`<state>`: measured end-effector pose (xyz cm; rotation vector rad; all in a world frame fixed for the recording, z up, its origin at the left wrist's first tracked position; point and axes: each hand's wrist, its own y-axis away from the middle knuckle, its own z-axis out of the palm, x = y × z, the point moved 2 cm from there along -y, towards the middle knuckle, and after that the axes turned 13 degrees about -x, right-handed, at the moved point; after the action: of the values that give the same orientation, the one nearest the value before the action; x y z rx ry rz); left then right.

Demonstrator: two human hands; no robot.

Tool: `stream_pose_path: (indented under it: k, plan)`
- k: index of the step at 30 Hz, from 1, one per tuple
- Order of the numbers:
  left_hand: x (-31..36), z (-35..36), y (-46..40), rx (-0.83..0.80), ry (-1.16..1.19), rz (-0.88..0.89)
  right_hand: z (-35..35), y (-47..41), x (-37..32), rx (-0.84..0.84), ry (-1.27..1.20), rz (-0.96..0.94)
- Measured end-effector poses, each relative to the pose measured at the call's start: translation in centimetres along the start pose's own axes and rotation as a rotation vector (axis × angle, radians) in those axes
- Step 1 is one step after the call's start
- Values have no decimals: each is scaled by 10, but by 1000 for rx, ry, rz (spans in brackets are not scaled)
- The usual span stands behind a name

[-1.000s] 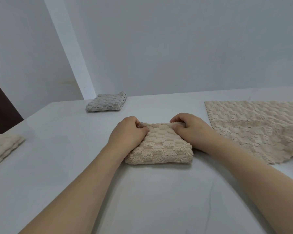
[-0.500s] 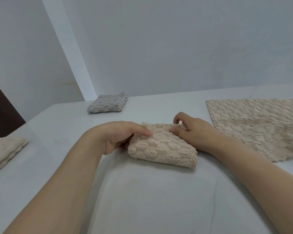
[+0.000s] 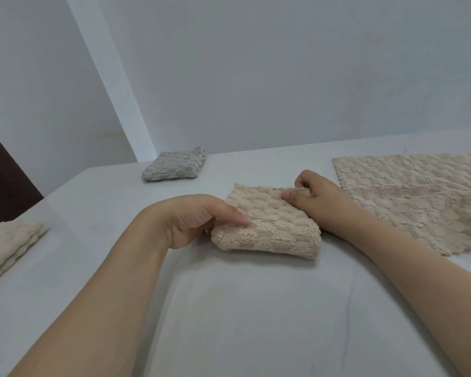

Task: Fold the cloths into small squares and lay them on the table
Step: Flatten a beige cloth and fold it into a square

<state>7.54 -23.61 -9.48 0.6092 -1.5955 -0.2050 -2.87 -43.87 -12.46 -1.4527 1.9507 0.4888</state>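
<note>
The left hand (image 3: 193, 219) has slid to the folded beige cloth's (image 3: 267, 227) side, pinching it; the right hand (image 3: 316, 198) pinches its far edge.

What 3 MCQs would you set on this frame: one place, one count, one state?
1. Where is the grey folded cloth?
A. far left corner of the table
B. under the right hand
C. on the floor
2. How many cloths lie unfolded?
A. none
B. one
C. three
3. What is the left hand doing?
A. hanging idle
B. gripping the beige folded cloth
C. holding a cup

A: it sits by the wall corner.
B: only the beige spread cloth lies open.
B: thumb on top, fingers tucked under its edge.
</note>
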Motion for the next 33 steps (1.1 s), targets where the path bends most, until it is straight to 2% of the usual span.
stream_pose_path:
  k: [3, 8, 12, 16, 18, 21, 22, 24, 26, 27, 29, 30, 33]
  plan:
    - [-3, -3, 3, -5, -77, 9, 1, -3, 4, 13, -51, 13]
    - [-3, -5, 3, 103, 12, 116, 1, -3, 6, 26, -132, 24]
    - [-2, -2, 0, 129, -160, -24, 2, -3, 6, 38, -127, 34]
    - [-2, -7, -7, 304, -335, -127, 3, -5, 8, 53, -57, 91]
    - [2, -6, -7, 413, -475, -231, 4, -7, 9, 46, -33, 132]
    - [18, 7, 3, 586, -954, -583, 5, -8, 8, 7, -77, 157]
    - [26, 14, 7, 633, -1097, -602, 5, -8, 8, -3, -96, 160]
    - [43, 29, 11, 651, -1166, -388, 5, -9, 8, -15, -127, 178]
    - [53, 51, 11, 472, -950, -114, 4, -9, 8, -12, -147, 183]
    - [55, 64, 9, 365, -861, -44, 4, -8, 7, -12, -140, 172]
    - [50, 87, -3, 266, -914, -56, 2, -6, 5, -9, -123, 144]
    - [44, 94, -10, 277, -983, -100, 2, -6, 5, -6, -121, 136]
    - [33, 99, -24, 447, -1127, -162, 2, -7, 6, 11, -104, 128]
